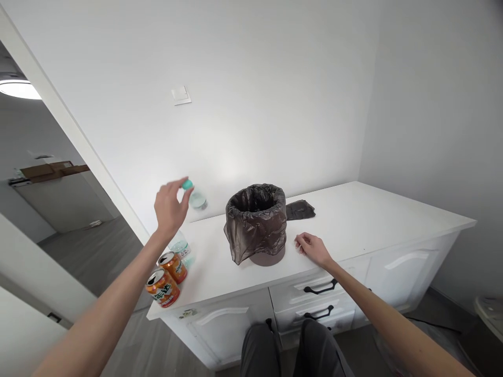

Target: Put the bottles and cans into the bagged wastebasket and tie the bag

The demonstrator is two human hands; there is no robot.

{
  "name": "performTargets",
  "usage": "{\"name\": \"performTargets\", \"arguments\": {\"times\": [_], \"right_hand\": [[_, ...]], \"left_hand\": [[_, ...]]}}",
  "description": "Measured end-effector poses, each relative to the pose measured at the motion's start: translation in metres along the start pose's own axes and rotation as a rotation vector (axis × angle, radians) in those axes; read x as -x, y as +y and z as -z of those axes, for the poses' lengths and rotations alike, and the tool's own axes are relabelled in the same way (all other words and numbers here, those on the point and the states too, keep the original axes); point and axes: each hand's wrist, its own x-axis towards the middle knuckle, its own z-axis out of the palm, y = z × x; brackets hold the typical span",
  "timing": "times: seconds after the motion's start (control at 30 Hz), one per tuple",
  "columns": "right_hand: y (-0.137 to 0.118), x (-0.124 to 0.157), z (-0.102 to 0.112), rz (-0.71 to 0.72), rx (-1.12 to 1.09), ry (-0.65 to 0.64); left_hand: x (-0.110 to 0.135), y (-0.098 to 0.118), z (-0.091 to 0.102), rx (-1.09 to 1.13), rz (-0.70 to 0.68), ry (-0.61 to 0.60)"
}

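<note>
My left hand (172,205) is raised over the left end of the cabinet top. Its thumb and fingers pinch the teal cap (187,184) of a clear plastic bottle (197,200), whose body looks foreshortened and faint. Below that hand stands another clear bottle (179,246), partly hidden by my wrist, with two orange drink cans (162,288) in front of it, their tops opened. A bin (268,257) lined with a dark plastic bag (257,225) stands mid-cabinet. My right hand (312,247) rests on the surface just right of the bin, fingers loosely curled, with nothing visible in them.
The white cabinet top (377,220) runs against the wall. Behind the bin, to its right, lies a flat dark piece of plastic bag (301,210). Drawers with black handles (320,287) face my legs. At left is a doorway; a light switch (181,95) sits above.
</note>
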Motion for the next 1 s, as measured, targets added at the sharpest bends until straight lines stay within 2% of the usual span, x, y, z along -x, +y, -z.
{"name": "performTargets", "arguments": {"times": [0.07,0.13,0.17,0.23,0.33,0.47,0.63,0.8,1.0], "right_hand": [[0.001,0.000,0.000,0.002,0.001,-0.007],[0.005,0.000,0.000,0.009,0.008,-0.012],[0.008,-0.001,0.001,0.013,0.010,-0.013],[0.015,-0.002,0.001,0.018,0.006,-0.006],[0.021,-0.004,0.001,0.024,-0.010,0.005],[0.022,-0.006,0.002,0.033,-0.023,-0.007],[0.023,-0.008,0.004,0.033,-0.049,-0.019],[0.023,-0.012,0.005,0.028,-0.055,-0.021],[0.019,-0.013,0.006,0.024,-0.051,-0.016]], "left_hand": [[-0.020,0.029,0.025,0.154,-0.054,0.210],[-0.037,0.063,0.048,0.251,-0.098,0.300],[-0.043,0.080,0.056,0.285,-0.129,0.298],[-0.047,0.108,0.062,0.331,-0.196,0.220],[-0.042,0.131,0.049,0.338,-0.277,0.016],[-0.036,0.131,0.018,0.227,-0.321,-0.239],[-0.044,0.119,-0.010,0.181,-0.326,-0.505],[-0.048,0.123,-0.026,0.052,-0.283,-0.668],[-0.045,0.127,-0.051,0.001,-0.305,-0.762]]}}
